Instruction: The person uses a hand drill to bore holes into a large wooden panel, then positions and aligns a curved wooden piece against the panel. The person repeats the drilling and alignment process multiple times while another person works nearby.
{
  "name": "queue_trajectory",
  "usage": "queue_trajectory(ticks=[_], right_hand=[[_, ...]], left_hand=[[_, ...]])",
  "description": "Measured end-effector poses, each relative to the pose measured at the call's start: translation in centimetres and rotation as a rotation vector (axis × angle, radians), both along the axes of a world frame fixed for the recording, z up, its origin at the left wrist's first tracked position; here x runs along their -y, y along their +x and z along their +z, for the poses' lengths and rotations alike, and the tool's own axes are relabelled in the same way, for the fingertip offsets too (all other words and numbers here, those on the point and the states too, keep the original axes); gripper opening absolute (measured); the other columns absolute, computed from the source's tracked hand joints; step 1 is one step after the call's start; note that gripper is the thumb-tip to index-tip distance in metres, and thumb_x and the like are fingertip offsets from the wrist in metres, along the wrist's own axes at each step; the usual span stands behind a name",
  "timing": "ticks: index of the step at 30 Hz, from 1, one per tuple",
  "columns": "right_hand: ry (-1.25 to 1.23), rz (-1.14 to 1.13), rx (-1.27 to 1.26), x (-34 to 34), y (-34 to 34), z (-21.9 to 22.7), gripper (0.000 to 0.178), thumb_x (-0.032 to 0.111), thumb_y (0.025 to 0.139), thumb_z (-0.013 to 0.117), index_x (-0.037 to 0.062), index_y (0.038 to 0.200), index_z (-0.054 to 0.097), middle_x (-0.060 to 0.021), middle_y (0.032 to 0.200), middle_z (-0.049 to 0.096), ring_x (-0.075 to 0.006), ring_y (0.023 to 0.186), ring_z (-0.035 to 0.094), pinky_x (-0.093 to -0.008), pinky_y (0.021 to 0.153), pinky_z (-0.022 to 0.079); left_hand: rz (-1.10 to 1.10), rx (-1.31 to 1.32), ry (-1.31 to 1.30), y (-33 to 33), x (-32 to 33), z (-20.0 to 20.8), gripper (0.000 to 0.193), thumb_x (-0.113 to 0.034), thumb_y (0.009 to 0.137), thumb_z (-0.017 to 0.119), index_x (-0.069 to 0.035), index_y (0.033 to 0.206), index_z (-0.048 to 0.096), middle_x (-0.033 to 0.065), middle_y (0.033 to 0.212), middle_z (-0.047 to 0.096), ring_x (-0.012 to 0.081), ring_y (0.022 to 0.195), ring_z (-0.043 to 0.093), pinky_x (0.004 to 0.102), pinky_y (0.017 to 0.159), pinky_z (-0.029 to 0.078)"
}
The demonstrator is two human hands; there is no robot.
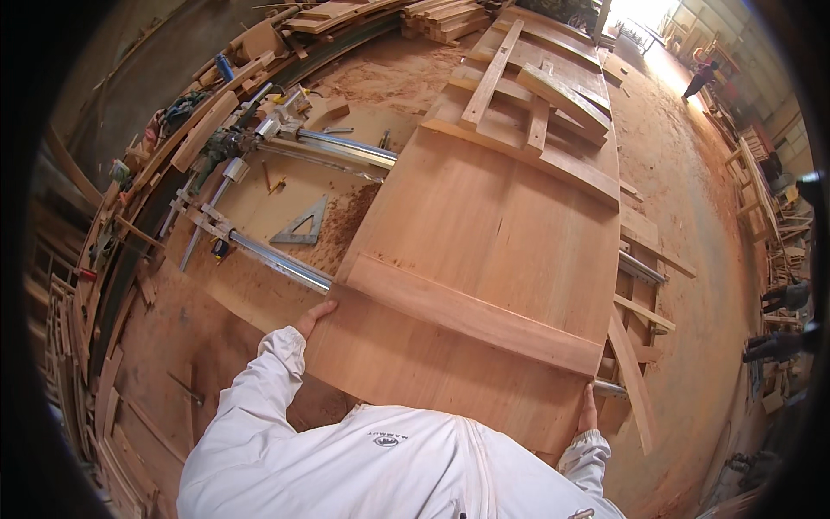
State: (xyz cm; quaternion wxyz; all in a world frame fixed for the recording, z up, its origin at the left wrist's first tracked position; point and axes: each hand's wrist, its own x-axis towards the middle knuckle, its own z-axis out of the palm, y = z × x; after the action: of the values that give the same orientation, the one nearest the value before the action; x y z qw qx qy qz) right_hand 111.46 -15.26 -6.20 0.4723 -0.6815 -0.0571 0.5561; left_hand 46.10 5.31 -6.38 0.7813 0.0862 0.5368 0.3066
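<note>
A wide wooden panel (pixel 484 212) stretches away from my body. A raised wooden crosspiece (pixel 471 313) runs across its near part. My left hand (pixel 317 317) grips the panel's left edge, just below that crosspiece's end. On the opposite edge, lower down, my right hand (pixel 589 411) holds the panel, with its fingers partly hidden by the board. Farther up, a wooden frame of slats (pixel 527 112) lies on the panel.
Left of the panel, a metal-railed jig (pixel 281 259) carries a power tool (pixel 226 149). A triangular square (pixel 301 222) lies on its sawdust-covered board. Wood strips (pixel 635 372) stick out at the right. A person (pixel 700 80) stands far off.
</note>
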Motion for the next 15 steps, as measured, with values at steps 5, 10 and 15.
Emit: queue_trajectory(ticks=[5,10,15], right_hand=[[-0.003,0.015,0.0,0.3,-0.5,1.6,0.073,0.056,0.104,0.055,0.0097,0.159,0.041,-0.0028,0.159,0.049,-0.0224,0.144,0.047,-0.0381,0.12,0.038],[0.032,0.006,0.035,-0.8,-1.2,2.6,0.073,0.055,0.105,0.054,0.0098,0.16,0.04,-0.0025,0.16,0.047,-0.0213,0.144,0.046,-0.0366,0.119,0.038],[0.082,-0.008,0.064,0.1,1.5,-1.4,0.074,0.055,0.104,0.057,0.0045,0.156,0.045,-0.0053,0.153,0.053,-0.0224,0.137,0.054,-0.0362,0.116,0.042]], left_hand=[[-0.01,0.08,-0.041,0.1,0.3,1.2,0.051,-0.042,0.094,0.071,-0.007,0.131,0.067,0.0109,0.115,0.076,0.0256,0.097,0.074,0.0409,0.09,0.06],[0.026,0.06,0.004,0.0,0.0,0.9,0.051,-0.042,0.094,0.072,-0.007,0.13,0.067,0.0106,0.113,0.077,0.0251,0.094,0.074,0.04,0.088,0.06],[0.001,0.02,-0.014,-0.6,-0.8,-1.0,0.056,-0.044,0.094,0.071,-0.007,0.135,0.065,0.0118,0.119,0.075,0.0263,0.098,0.075,0.0419,0.09,0.06]])
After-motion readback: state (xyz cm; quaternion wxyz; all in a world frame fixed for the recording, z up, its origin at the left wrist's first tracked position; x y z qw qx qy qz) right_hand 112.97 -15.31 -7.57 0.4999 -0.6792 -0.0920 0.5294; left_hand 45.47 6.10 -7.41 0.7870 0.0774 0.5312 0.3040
